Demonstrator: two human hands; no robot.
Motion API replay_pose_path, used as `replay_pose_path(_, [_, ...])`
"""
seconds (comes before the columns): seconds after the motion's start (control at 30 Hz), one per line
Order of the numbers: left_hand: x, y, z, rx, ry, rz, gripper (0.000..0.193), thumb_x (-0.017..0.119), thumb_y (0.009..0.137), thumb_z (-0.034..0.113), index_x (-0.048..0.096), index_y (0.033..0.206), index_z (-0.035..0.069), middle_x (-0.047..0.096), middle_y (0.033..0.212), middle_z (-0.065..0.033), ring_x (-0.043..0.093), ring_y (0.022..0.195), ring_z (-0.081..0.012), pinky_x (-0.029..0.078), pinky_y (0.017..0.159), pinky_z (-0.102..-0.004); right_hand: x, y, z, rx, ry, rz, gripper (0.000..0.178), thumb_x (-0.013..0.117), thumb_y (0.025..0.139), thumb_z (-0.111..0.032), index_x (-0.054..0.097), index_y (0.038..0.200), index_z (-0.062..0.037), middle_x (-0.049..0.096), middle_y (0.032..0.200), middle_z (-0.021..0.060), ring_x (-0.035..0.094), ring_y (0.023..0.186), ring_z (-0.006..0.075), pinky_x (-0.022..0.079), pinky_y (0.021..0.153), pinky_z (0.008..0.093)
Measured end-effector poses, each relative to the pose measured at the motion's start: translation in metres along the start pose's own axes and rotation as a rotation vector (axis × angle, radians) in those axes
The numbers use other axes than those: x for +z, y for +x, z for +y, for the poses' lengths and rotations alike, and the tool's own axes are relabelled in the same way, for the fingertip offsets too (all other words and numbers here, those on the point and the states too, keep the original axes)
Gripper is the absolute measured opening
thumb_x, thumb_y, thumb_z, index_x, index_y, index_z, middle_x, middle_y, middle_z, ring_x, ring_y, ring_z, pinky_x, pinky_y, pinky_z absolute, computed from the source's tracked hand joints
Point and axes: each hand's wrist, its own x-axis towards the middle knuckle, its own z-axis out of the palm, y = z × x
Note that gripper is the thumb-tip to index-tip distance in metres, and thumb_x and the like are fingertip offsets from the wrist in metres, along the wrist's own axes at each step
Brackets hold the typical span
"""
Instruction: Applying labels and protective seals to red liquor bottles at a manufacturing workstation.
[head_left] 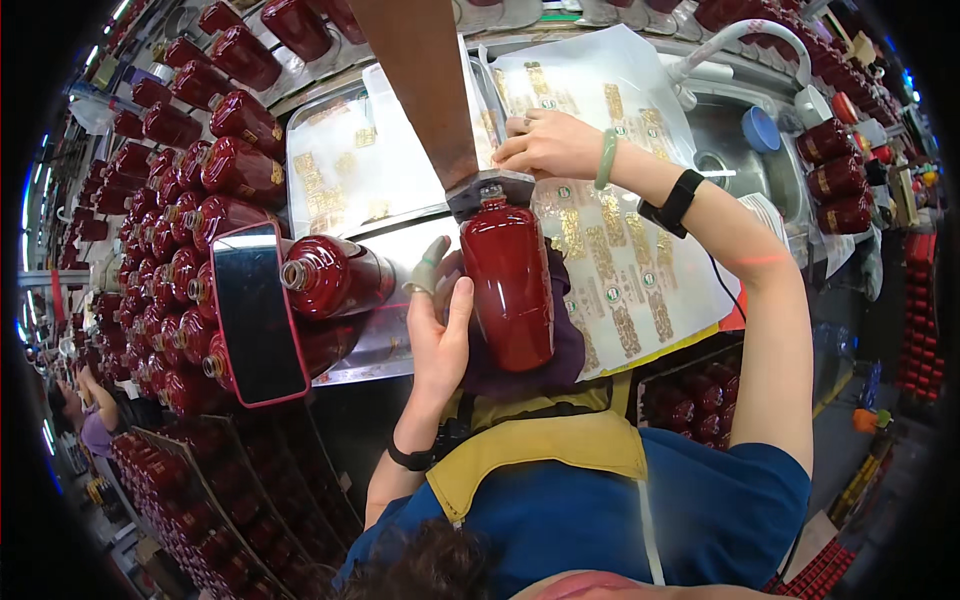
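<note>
A glossy dark red glass bottle lies with its neck in a metal bracket at the end of a brown beam. Under its body is a dark purple cloth. My left hand is beside the bottle's left side, thumb and fingers apart, with a pale cover on one finger. Over the top of a translucent sheet of gold decals, my right hand has its fingers bent together at the tips. Anything pinched there is too small to make out.
Another red bottle lies to the left, beside a phone with a pink edge. Many red bottles are stacked at the left. More decals lie in a steel tray. A sink with a white tap and a blue bowl is at the right.
</note>
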Motion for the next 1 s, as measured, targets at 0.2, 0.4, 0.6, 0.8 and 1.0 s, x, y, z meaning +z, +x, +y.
replay_pose_path(0.2, [-0.004, 0.002, -0.007, 0.059, 0.065, -0.016, 0.051, 0.053, 0.101, 0.014, 0.036, 0.145, -0.005, 0.043, 0.145, -0.0204, 0.046, 0.132, -0.0278, 0.038, 0.109, -0.0393, 0.006, -0.004, 0.002, -0.052, 0.008, 0.030, 0.021, 0.067, 0.074, -0.012, 0.067, 0.095, -0.0134, 0.066, 0.105, -0.0039, 0.058, 0.094, 0.0176, 0.046, 0.082, 0.0345])
replay_pose_path(0.4, [0.015, 0.004, 0.005, 0.043, -0.045, -0.109, 0.062, 0.061, 0.095, 0.010, 0.030, 0.147, -0.006, 0.043, 0.145, -0.0196, 0.046, 0.131, -0.0242, 0.038, 0.109, -0.0376, -0.020, -0.006, -0.032, 0.724, 0.567, 0.632, 0.006, 0.068, 0.086, -0.008, 0.072, 0.090, -0.0074, 0.067, 0.084, 0.0042, 0.061, 0.073, 0.0171, 0.046, 0.063, 0.0289])
replay_pose_path(0.6, [-0.002, 0.023, -0.005, -0.227, -0.406, -0.363, 0.060, 0.052, 0.099, 0.019, 0.026, 0.147, -0.005, 0.045, 0.143, -0.0156, 0.044, 0.131, -0.0208, 0.035, 0.111, -0.0358, -0.073, -0.012, -0.107, 0.551, 0.352, 0.867, 0.018, 0.075, 0.074, 0.002, 0.075, 0.089, -0.0097, 0.063, 0.085, 0.0040, 0.059, 0.075, 0.0185, 0.048, 0.066, 0.0275])
replay_pose_path(0.8, [0.011, 0.025, 0.002, -0.111, -0.038, -0.273, 0.052, 0.046, 0.104, 0.028, 0.035, 0.142, -0.005, 0.051, 0.137, -0.0157, 0.049, 0.125, -0.0206, 0.038, 0.107, -0.0347, -0.056, -0.026, -0.166, 0.404, 0.185, 0.638, 0.031, 0.070, 0.060, -0.004, 0.073, 0.088, -0.0154, 0.059, 0.084, 0.0005, 0.058, 0.076, 0.0196, 0.048, 0.066, 0.0326])
replay_pose_path(1.0, [0.008, 0.027, -0.004, -0.108, -0.222, -0.217, 0.049, 0.043, 0.106, 0.027, 0.039, 0.143, -0.004, 0.055, 0.132, -0.0150, 0.053, 0.119, -0.0172, 0.043, 0.102, -0.0327, -0.057, -0.028, -0.176, 0.330, 0.081, 0.569, 0.027, 0.066, 0.066, -0.013, 0.072, 0.093, -0.0146, 0.057, 0.088, 0.0009, 0.058, 0.076, 0.0178, 0.048, 0.067, 0.0332])
